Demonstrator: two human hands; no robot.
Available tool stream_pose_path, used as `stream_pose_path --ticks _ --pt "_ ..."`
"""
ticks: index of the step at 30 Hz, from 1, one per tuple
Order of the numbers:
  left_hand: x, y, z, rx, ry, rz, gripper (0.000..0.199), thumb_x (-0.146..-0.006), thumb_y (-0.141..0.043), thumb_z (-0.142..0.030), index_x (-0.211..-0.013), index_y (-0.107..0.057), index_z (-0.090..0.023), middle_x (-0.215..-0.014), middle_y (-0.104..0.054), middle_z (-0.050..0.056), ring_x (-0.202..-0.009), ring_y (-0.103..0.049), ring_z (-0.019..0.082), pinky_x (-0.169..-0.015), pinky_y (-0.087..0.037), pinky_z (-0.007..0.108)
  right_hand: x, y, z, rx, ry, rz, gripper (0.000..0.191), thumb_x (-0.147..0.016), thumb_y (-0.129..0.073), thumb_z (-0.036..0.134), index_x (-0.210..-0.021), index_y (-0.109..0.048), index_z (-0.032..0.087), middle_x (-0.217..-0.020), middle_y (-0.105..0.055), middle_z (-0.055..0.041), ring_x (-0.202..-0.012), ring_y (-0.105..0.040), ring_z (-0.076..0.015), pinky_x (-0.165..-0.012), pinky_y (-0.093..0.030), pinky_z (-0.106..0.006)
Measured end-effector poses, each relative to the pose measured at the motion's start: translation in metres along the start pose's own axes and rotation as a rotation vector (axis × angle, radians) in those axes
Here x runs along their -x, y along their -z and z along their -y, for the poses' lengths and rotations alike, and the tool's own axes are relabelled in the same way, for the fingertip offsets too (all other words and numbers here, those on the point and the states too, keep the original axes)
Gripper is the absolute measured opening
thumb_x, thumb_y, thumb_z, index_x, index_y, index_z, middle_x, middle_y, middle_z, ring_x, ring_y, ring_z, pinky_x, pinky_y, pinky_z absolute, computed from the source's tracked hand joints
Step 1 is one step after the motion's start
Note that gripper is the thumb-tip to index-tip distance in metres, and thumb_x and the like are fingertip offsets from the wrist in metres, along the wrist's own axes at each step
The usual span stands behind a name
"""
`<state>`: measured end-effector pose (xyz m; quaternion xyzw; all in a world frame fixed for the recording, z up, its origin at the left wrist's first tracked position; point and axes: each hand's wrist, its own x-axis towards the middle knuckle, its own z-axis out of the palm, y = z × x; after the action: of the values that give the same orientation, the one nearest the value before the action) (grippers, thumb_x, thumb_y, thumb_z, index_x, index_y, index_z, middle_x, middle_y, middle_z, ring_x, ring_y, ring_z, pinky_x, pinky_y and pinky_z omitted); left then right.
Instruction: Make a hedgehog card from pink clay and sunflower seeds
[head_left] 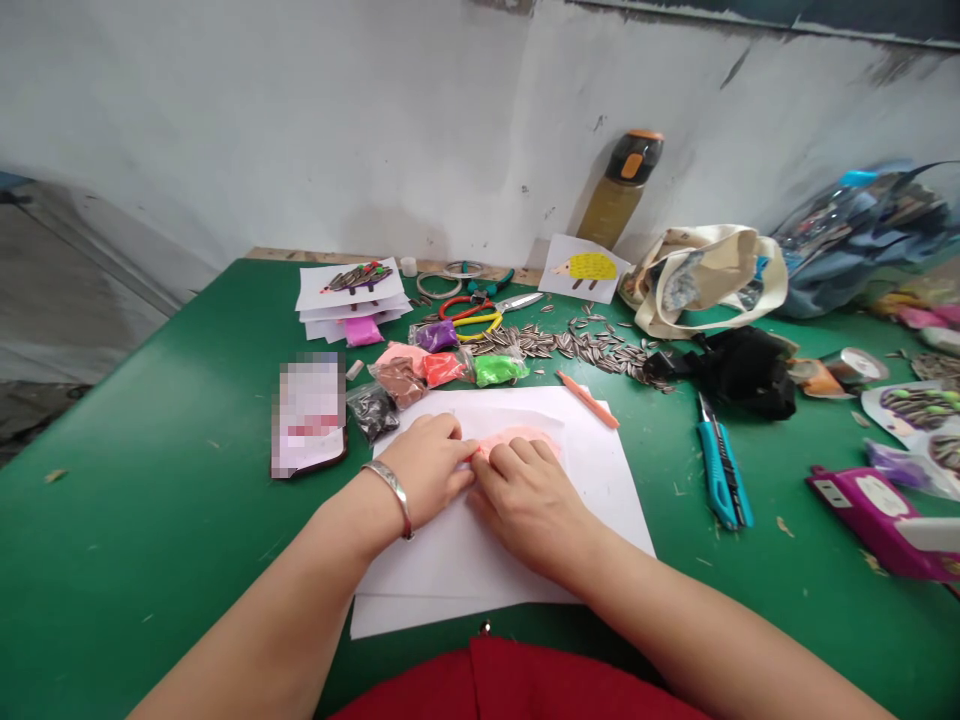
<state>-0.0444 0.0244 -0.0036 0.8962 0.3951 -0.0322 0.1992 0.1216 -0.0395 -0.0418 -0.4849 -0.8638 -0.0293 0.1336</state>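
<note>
A flat patch of pink modelling clay [525, 436] lies on a small sheet of white paper on top of larger white sheets [480, 560]. My left hand [426, 468], with a silver bangle at the wrist, has its fingers closed together at the clay's left edge. Against the clay's near edge press the curled fingers of my right hand [529, 495], close beside the left fingertips. Both hands partly cover the clay. Just beyond them sit bags of brown clay [400, 380], black clay [373, 410], red clay [444, 369] and green clay [499, 370].
Sunflower seeds [592, 347] are scattered behind the paper, near scissors [480, 318]. An orange stick [587, 400] lies on the sheets' far right corner. A blue utility knife [724, 470] and a phone [309, 415] flank them. Toward the wall stand a bottle [621, 190] and a bag [705, 280].
</note>
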Motion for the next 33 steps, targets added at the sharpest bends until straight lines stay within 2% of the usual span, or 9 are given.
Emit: stream_pose_path --ticks 7,12,18,25,33 --pt "-0.001 0.005 0.005 0.076 0.006 0.022 0.026 -0.086 -0.049 -0.031 -0.099 -0.068 -0.020 -0.093 -0.057 0.007 -0.088 -0.053 0.021 -0.082 -0.042 0.033 0.000 0.004 -0.002 -0.043 -0.025 -0.055 0.023 -0.091 -0.046 0.025 -0.101 -0.063 0.013 -0.081 -0.057 -0.0078 -0.081 -0.044 -0.0216 -0.075 -0.030 -0.036" --pt "0.000 0.003 0.006 0.050 0.002 0.013 0.025 -0.085 -0.051 -0.032 -0.097 -0.070 -0.021 -0.094 -0.056 0.006 -0.090 -0.053 0.021 -0.083 -0.042 0.033 -0.004 0.004 -0.005 -0.038 -0.098 0.012 0.024 -0.090 -0.048 0.034 -0.096 -0.062 0.015 -0.089 -0.057 -0.0093 -0.088 -0.045 -0.0234 -0.076 -0.030 -0.036" --pt "0.001 0.004 0.000 0.030 0.031 0.025 0.024 -0.084 -0.051 -0.029 -0.098 -0.070 -0.021 -0.095 -0.057 0.007 -0.091 -0.052 0.022 -0.084 -0.042 0.035 -0.005 0.004 -0.005 -0.035 -0.105 0.030 0.030 -0.092 -0.044 0.041 -0.099 -0.062 0.017 -0.089 -0.057 -0.0090 -0.086 -0.045 -0.0230 -0.076 -0.029 -0.036" --pt "0.002 0.010 0.003 0.089 0.013 0.051 0.028 -0.085 -0.050 -0.033 -0.099 -0.070 -0.020 -0.098 -0.058 0.007 -0.091 -0.054 0.022 -0.084 -0.043 0.034 0.001 0.011 -0.007 -0.063 -0.075 0.008 0.029 -0.090 -0.049 0.036 -0.108 -0.060 0.017 -0.095 -0.057 -0.0099 -0.091 -0.045 -0.0234 -0.079 -0.031 -0.036" --pt "0.002 0.009 0.000 0.061 0.033 0.058 0.026 -0.086 -0.051 -0.032 -0.097 -0.071 -0.020 -0.099 -0.058 0.008 -0.095 -0.054 0.023 -0.087 -0.042 0.034 0.001 0.006 -0.004 -0.070 -0.055 0.073 0.027 -0.087 -0.053 0.034 -0.106 -0.062 0.016 -0.092 -0.058 -0.0093 -0.089 -0.045 -0.0237 -0.081 -0.032 -0.037"
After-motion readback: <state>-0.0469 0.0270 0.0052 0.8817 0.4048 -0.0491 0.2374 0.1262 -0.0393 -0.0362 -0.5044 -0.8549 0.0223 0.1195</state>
